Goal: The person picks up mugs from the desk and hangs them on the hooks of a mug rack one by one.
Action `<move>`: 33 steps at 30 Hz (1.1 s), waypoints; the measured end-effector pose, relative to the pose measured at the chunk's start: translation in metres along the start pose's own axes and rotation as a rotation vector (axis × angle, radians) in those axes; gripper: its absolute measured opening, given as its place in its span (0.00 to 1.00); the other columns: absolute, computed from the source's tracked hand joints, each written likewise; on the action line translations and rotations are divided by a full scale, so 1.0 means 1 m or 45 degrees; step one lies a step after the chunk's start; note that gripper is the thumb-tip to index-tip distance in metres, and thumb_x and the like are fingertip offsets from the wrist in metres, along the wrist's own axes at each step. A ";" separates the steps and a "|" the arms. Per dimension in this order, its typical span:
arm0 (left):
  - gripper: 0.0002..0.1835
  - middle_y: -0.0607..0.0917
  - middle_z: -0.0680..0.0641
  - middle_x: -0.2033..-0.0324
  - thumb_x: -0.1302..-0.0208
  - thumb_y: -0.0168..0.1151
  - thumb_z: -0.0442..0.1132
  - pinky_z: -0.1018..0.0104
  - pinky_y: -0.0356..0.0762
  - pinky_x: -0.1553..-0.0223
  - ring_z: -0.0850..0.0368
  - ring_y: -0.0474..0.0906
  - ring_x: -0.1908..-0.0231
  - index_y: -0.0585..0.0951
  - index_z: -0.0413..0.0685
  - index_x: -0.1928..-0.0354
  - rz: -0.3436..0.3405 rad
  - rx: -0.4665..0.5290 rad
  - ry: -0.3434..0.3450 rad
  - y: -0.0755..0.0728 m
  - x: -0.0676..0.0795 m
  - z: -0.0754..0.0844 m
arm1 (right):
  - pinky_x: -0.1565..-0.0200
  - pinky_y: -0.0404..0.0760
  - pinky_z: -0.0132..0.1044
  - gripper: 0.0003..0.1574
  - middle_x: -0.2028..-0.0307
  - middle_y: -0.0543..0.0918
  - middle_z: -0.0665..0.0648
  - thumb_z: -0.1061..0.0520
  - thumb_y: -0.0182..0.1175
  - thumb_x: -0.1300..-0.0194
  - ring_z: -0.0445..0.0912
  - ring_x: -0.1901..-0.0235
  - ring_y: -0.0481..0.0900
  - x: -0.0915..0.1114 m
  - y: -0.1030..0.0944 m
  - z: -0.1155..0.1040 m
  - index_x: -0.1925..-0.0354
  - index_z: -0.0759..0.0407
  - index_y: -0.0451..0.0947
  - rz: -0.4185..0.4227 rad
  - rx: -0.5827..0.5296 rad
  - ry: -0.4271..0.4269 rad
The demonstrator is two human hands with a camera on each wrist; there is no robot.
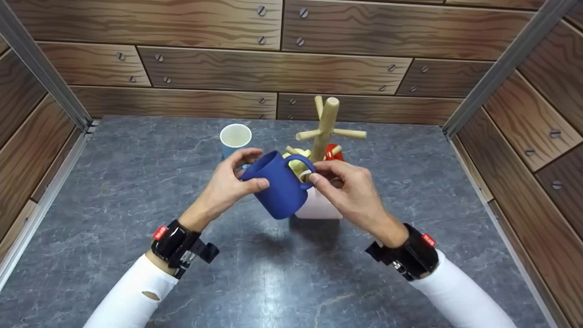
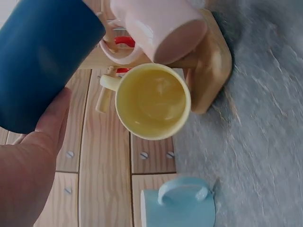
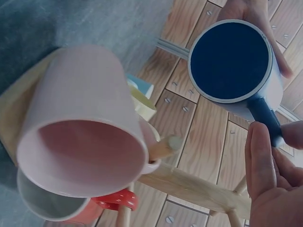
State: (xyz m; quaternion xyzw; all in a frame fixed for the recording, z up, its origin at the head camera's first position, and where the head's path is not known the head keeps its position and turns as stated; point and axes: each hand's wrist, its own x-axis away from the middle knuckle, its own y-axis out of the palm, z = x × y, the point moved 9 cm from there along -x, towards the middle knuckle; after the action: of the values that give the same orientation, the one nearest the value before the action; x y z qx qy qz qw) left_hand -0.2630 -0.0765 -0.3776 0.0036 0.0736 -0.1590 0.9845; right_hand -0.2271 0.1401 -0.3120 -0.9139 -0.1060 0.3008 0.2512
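Note:
A blue mug (image 1: 281, 191) is held tilted in front of a wooden mug tree (image 1: 325, 125), its mouth towards the upper left. My left hand (image 1: 225, 182) grips it near the rim, with the thumb on the outside. At the other side, my right hand (image 1: 355, 191) pinches the mug's handle between thumb and fingers. A pink mug (image 3: 78, 90) hangs low on the tree, partly hidden behind the blue one in the head view. A yellow mug (image 2: 151, 101) and a red mug (image 1: 336, 152) also hang there. The tree's upper pegs are bare.
A light blue mug (image 1: 227, 149) stands upright on the grey table (image 1: 136, 182), behind my left hand. Wood-patterned walls (image 1: 205, 68) with metal corner posts enclose the back and sides. The tree's wooden base (image 2: 213, 66) rests on the table.

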 end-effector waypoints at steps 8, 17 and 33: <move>0.68 0.79 0.36 0.40 0.72 0.81 0.75 0.54 0.83 0.46 0.44 0.82 0.47 0.72 0.35 0.32 0.141 0.151 0.030 -0.004 -0.009 0.007 | 0.67 0.87 0.33 0.12 0.63 0.88 0.55 0.61 0.67 0.29 0.41 0.70 0.86 -0.011 -0.009 -0.008 0.51 0.67 0.86 0.077 0.027 -0.035; 0.73 0.80 0.36 0.38 0.77 0.80 0.76 0.64 0.82 0.49 0.50 0.83 0.47 0.69 0.36 0.28 0.216 0.243 0.017 -0.006 -0.020 0.009 | 0.62 0.87 0.32 0.13 0.60 0.89 0.55 0.59 0.68 0.30 0.43 0.64 0.87 -0.021 -0.013 -0.006 0.50 0.65 0.86 0.120 0.054 -0.020; 0.68 0.81 0.35 0.39 0.72 0.82 0.74 0.61 0.81 0.45 0.47 0.81 0.44 0.73 0.34 0.32 0.236 0.222 0.016 -0.008 -0.036 0.008 | 0.62 0.85 0.29 0.13 0.60 0.90 0.55 0.59 0.66 0.28 0.42 0.65 0.87 -0.029 -0.016 0.005 0.49 0.65 0.87 0.140 0.085 0.013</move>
State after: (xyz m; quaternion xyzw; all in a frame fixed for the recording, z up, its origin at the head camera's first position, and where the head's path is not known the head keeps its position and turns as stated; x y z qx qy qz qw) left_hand -0.2985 -0.0730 -0.3647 0.0971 0.0650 -0.0731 0.9905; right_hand -0.2541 0.1462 -0.2928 -0.9110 -0.0443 0.3128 0.2651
